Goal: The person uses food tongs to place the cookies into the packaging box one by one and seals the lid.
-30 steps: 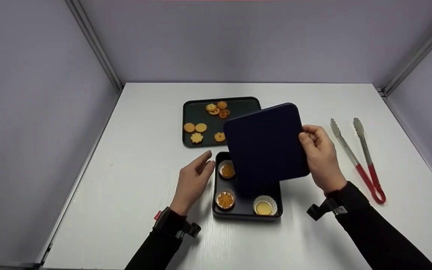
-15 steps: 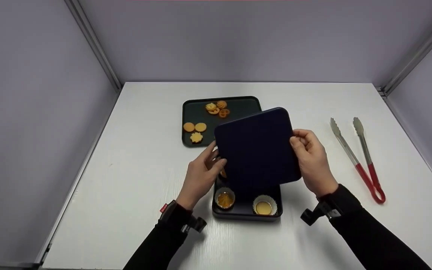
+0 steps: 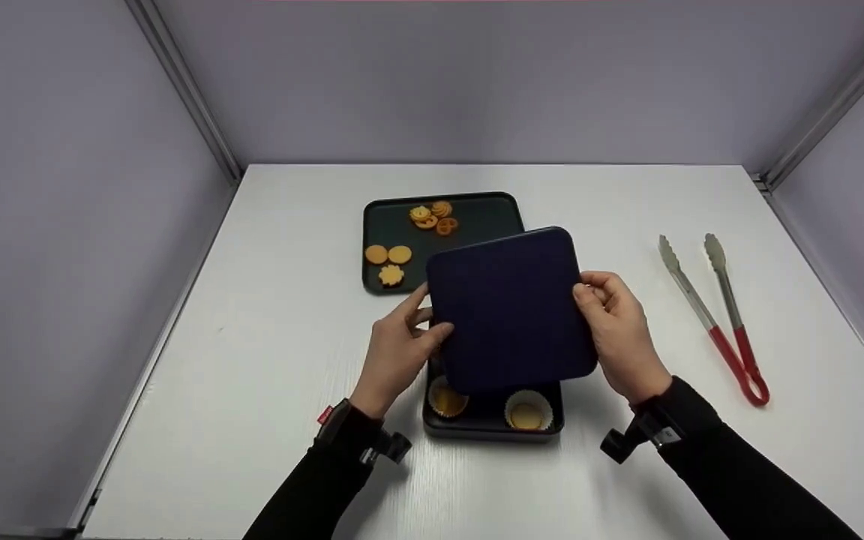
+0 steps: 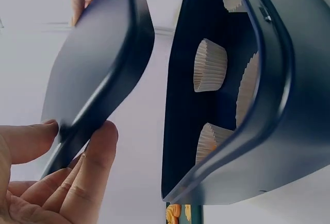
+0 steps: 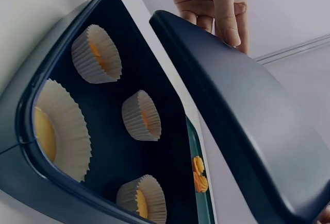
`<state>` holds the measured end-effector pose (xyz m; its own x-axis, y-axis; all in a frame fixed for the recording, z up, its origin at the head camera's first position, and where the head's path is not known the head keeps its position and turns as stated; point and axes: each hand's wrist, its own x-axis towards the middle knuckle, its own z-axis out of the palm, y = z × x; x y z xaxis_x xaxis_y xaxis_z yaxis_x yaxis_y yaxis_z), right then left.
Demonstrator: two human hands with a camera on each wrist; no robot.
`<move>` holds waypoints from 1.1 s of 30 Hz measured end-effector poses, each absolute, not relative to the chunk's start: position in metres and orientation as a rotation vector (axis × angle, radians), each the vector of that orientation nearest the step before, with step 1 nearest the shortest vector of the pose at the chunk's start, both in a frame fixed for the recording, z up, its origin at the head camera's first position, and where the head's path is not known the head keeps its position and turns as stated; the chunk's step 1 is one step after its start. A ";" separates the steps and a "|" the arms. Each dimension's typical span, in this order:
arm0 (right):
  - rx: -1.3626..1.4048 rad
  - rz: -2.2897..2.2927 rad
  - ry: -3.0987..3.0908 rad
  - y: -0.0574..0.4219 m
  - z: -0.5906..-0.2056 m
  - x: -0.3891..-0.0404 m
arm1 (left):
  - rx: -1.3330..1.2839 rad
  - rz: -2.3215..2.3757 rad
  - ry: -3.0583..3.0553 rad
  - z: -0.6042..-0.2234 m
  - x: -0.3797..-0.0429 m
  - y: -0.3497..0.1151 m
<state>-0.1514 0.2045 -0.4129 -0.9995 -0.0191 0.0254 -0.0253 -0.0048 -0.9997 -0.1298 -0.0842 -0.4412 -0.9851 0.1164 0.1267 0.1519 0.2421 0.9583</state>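
A dark blue tin lid is held tilted above a matching rectangular box. My left hand pinches its left edge, thumb on the upper face and fingers beneath, as the left wrist view shows. On the opposite edge, my right hand grips the lid between thumb and curled fingers. Inside the box stand several fluted white paper cups with cookies in them. A gap separates lid and box in the left wrist view. The lid hides the box's far part from the head camera.
Behind the box lies a dark green tray with several cookies, its near right part covered by the lid. Tongs with red handles lie spread at the right on the white table. Grey panels surround the table.
The lid has come left and nearer the person, lower over the box, carried by the right hand. My left hand, empty a second ago, has taken hold of its left edge.
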 end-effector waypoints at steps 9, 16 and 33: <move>0.049 2.128 -2.351 0.209 -0.417 -0.146 | -0.174 -1.891 -2.507 -0.438 -0.131 -0.086; 0.055 2.021 -2.490 0.214 -0.424 -0.143 | -0.160 -1.873 -2.558 -0.439 -0.130 -0.089; 0.113 1.699 -2.764 0.215 -0.445 -0.135 | -0.161 -1.771 -2.678 -0.447 -0.131 -0.093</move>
